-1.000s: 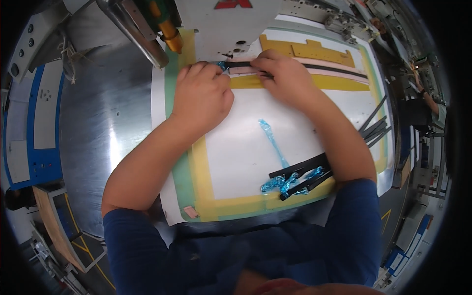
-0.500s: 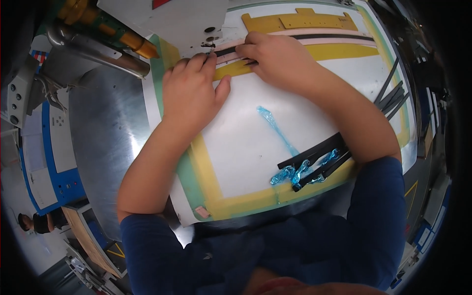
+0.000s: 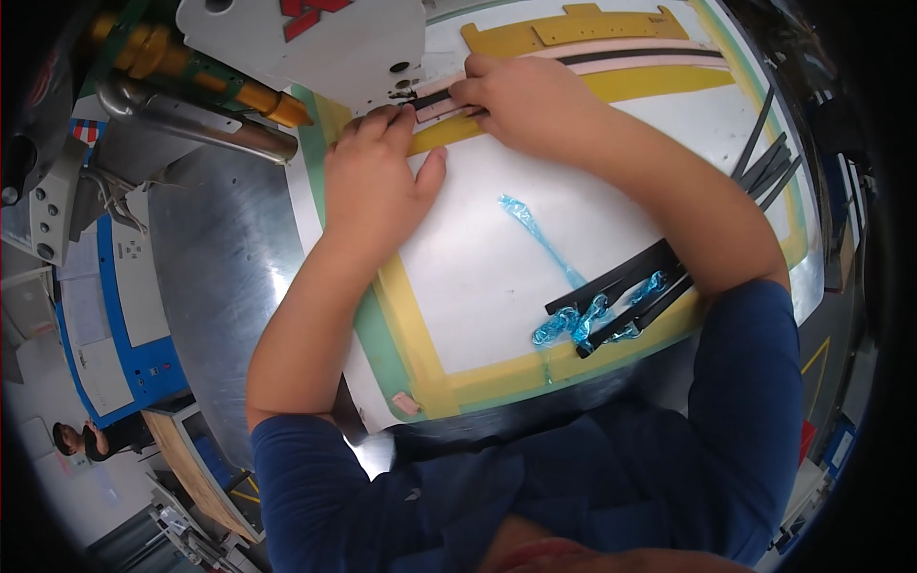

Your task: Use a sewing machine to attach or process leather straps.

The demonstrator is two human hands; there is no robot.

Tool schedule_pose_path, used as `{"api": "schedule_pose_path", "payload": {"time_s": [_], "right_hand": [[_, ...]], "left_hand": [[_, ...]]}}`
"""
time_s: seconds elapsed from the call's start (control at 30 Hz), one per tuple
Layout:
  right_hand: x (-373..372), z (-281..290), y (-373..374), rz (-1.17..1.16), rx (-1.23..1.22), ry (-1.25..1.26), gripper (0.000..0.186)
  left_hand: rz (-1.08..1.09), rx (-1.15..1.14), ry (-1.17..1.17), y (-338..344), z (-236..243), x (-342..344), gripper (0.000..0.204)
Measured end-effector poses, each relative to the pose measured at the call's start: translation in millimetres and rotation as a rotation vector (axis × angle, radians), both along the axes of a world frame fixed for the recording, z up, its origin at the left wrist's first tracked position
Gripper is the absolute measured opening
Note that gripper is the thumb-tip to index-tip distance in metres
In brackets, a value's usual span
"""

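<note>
A long, slightly curved black strip (image 3: 640,56) lies in a pink channel (image 3: 659,64) at the far side of the white work board (image 3: 478,248). Its left end sits just below the hole in a white machine housing (image 3: 306,53). My left hand (image 3: 373,181) rests with its fingertips at that left end, thumb held apart. Farther right, my right hand (image 3: 535,110) is closed, thumb and fingers pinching the black strip; its fingertips are partly hidden. A mustard-yellow curved strip (image 3: 659,84) runs along the near side of the pink channel.
A yellow template plate (image 3: 611,27) lies at the back. Crumpled blue film (image 3: 540,237) and loose black strips (image 3: 611,282) lie near my right forearm, with thinner dark strips (image 3: 764,172) at the right edge. A metal cylinder (image 3: 205,119) juts in at left. A person (image 3: 91,439) stands far left.
The whole view has shifted slightly, so the machine housing shows more. Both hands keep nearly the same places at the strip.
</note>
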State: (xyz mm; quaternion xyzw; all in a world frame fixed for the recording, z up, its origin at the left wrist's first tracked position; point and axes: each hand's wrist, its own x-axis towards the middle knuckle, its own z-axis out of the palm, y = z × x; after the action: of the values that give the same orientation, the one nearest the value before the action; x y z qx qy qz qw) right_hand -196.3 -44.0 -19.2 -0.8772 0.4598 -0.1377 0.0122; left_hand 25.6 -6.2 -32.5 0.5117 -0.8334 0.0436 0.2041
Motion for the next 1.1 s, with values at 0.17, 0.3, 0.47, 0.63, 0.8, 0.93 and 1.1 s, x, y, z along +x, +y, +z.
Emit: {"api": "schedule_pose_path", "payload": {"time_s": [0.17, 0.3, 0.47, 0.63, 0.8, 0.93, 1.1], "right_hand": [[-1.8, -3.2, 0.9, 0.022, -0.032, -0.018, 0.024], [-5.9, -5.1, -0.2, 0.021, -0.021, -0.026, 0.025], [-3.2, -4.2, -3.5, 0.018, -0.033, 0.018, 0.033], [-2.6, -4.1, -1.8, 0.008, -0.027, 0.045, 0.035], [-1.0, -6.9, 2.8, -0.003, -0.078, 0.001, 0.024], [-0.1, -0.8, 3.3, -0.017, -0.003, 0.065, 0.042], [3.6, -1.9, 7.4, 0.002, -0.034, 0.001, 0.024]], "left_hand": [[0.032, 0.029, 0.057, 2.7, 2.4, -0.8, 0.049], [0.063, 0.016, 0.033, 0.1, -0.7, -5.5, 0.051], [0.054, -0.035, -0.057, 2.2, -1.2, -3.4, 0.052], [0.061, -0.026, -0.110, 1.4, -2.2, -5.8, 0.052], [0.063, 0.002, -0.108, 1.7, -4.2, -5.4, 0.055], [0.069, 0.012, -0.114, 2.2, -3.7, -7.2, 0.055], [0.054, 0.003, -0.106, 3.7, -0.8, -5.8, 0.053]]}}
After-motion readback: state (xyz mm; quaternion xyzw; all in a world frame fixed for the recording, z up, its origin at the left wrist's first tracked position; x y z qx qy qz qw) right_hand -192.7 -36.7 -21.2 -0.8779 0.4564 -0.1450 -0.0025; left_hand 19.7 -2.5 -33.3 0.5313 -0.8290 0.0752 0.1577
